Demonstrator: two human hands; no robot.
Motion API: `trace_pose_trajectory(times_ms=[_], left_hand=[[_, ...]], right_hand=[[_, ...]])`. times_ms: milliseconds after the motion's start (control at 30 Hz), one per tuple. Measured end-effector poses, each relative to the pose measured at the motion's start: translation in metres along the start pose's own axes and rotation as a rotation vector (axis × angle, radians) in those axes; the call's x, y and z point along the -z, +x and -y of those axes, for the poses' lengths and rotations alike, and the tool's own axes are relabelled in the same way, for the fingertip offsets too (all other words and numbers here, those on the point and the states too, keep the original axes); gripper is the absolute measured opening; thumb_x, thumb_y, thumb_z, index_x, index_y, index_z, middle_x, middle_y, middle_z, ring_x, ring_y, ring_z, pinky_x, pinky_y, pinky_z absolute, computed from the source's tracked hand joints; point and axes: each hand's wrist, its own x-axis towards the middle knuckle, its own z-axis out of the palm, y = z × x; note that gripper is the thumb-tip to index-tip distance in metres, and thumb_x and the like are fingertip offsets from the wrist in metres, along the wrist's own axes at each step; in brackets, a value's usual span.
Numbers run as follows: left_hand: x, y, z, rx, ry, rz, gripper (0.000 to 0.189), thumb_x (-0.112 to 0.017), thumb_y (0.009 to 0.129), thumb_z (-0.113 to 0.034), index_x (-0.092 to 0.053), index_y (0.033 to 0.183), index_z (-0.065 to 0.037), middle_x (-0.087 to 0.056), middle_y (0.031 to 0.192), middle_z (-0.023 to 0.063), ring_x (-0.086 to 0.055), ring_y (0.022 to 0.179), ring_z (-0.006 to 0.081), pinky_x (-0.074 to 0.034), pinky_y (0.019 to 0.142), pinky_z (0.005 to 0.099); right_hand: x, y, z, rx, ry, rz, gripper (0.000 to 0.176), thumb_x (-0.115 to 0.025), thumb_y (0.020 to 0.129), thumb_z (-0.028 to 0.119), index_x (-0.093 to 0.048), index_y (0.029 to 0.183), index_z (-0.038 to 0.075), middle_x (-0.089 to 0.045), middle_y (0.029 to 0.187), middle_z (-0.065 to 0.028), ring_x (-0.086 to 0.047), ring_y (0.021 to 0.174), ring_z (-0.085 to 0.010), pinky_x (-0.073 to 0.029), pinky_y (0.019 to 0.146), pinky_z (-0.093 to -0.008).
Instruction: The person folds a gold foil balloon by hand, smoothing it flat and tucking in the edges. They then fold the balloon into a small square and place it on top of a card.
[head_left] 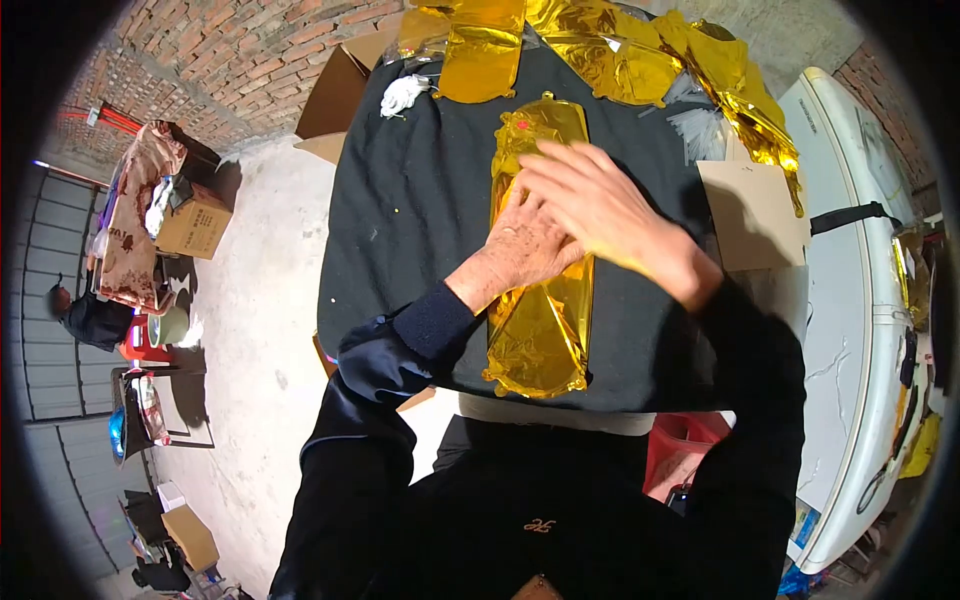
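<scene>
Found left hand and right hand open, palms flat and overlapped on the gold foil piece lying directly beneath them on the black cloth; judged smoothing step in hand, calling next for light, even pressure outward, avoiding creases.

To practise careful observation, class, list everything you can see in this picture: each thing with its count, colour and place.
long gold foil piece: one, gold, flat on the table under both hands
black cloth-covered table: one, black, centre
heap of crumpled gold foil: one, gold, table's far edge
crumpled white rag: one, white, table's far left
brown cardboard sheet: one, brown, table's right side
white chest appliance: one, white, right of table
brown cardboard box: one, brown, floor at left
left hand: one, on the foil piece
right hand: one, fingers spread, over the left hand
</scene>
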Motion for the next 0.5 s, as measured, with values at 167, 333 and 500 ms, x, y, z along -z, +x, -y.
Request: trace_pose_trajectory(times_ms=[167,333,500], left_hand=[[-0.001,-0.003,0.006,-0.146,0.007,-0.106,0.071,-0.034,0.108,-0.064,-0.039,0.162,-0.019,-0.035,0.165,0.0185,-0.022,0.157,0.0396,-0.011,0.129,0.0576],[0.011,-0.006,0.024,-0.378,-0.035,-0.023,0.069,-0.038,0.106,-0.065,-0.037,0.163,-0.026,-0.028,0.17,0.0144,-0.02,0.159,0.0378,-0.009,0.13,0.057],[0.017,0.0,0.04,-0.667,-0.122,0.078,0.07,-0.046,0.104,-0.063,-0.035,0.164,-0.028,-0.026,0.172,0.0109,-0.016,0.16,0.0367,-0.008,0.131,0.0568]], right_hand=[[-0.049,0.072,-0.047,0.009,0.0,0.214,0.055,-0.068,0.087,0.012,-0.06,0.142,0.009,-0.055,0.151,-0.0121,-0.038,0.151,-0.0289,-0.027,0.125,-0.0513],[-0.016,0.092,-0.042,-0.107,0.049,0.585,0.044,-0.071,0.08,0.013,-0.065,0.123,0.007,-0.063,0.128,-0.0107,-0.049,0.139,-0.0282,-0.026,0.125,-0.0512],[-0.011,0.059,-0.054,-0.124,0.04,0.542,0.036,-0.069,0.085,0.03,-0.064,0.108,0.002,-0.065,0.107,-0.0135,-0.054,0.11,-0.032,-0.042,0.102,-0.0443]])
